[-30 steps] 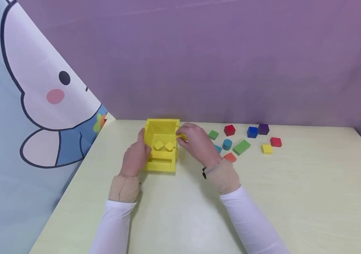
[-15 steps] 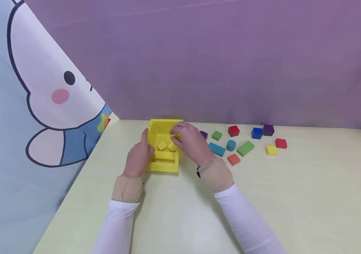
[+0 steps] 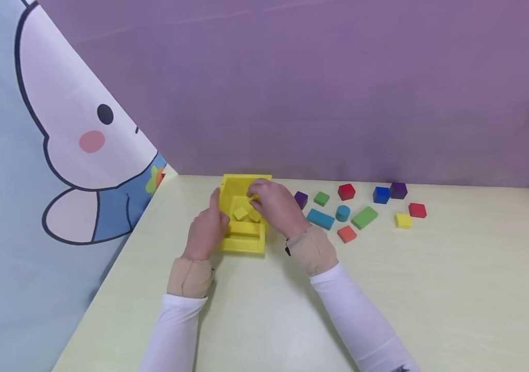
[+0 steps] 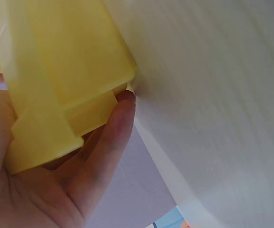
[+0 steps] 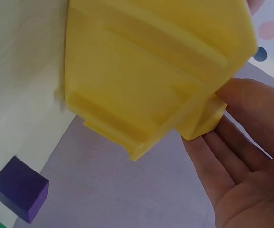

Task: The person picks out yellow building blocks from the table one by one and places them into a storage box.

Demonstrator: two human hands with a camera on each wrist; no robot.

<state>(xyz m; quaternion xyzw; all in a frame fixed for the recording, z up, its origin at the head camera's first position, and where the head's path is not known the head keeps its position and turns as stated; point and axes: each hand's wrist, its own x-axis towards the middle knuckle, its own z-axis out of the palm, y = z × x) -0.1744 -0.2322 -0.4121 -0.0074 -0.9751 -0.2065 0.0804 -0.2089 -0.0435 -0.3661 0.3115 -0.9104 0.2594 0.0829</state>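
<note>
A yellow box (image 3: pixel 242 246) stands open-topped near the back left of the table. My left hand (image 3: pixel 205 232) grips its left wall; in the left wrist view the fingers (image 4: pixel 111 147) curl round the box's edge. Inside lie two yellow blocks (image 3: pixel 241 213), partly behind my right hand. My right hand (image 3: pixel 279 207) is over the box's right rim. In the right wrist view its thumb and fingers pinch a yellow block (image 5: pixel 206 118) at the rim. The head view hides most of that block behind the hand.
Right of the box lie loose blocks: a purple cube (image 3: pixel 300 200), a cyan bar (image 3: pixel 320 219), a cyan cylinder (image 3: pixel 342 213), a green bar (image 3: pixel 364 217), a blue cube (image 3: pixel 381 195), a yellow block (image 3: pixel 403 221) and several others. A purple cloth (image 3: pixel 338 93) hangs behind the table.
My right hand has moved left with the yellow block, from outside the box's right wall to over its opening. The left hand keeps its grip. The head view has turned slightly left.
</note>
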